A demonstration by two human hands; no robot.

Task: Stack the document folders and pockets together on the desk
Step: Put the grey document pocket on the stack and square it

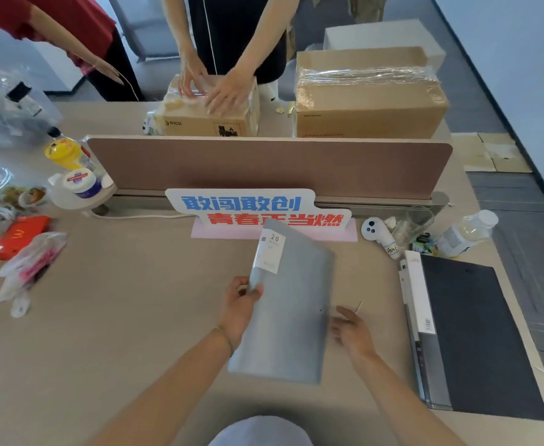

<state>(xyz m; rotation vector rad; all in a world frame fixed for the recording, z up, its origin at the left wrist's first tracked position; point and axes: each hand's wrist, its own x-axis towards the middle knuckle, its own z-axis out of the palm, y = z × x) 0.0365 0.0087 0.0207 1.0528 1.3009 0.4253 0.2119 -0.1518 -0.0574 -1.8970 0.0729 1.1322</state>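
Observation:
A grey document folder (291, 304) with a white "20" label is lifted and tilted over the middle of the desk (119, 300). My left hand (238, 312) grips its left edge, thumb on top. My right hand (352, 331) hovers just off the folder's right edge, fingers apart and holding nothing. On the right side of the desk lies a black folder (480, 336) on top of a grey one (431, 368), with a white label strip (420, 291) along its left side.
A sign with blue and red characters (257, 209) stands before the brown divider (264, 165). A white controller (378, 235), a glass and a water bottle (467, 233) sit at back right. Bags, jars and a red carton (19, 236) crowd the left. Two persons handle boxes behind.

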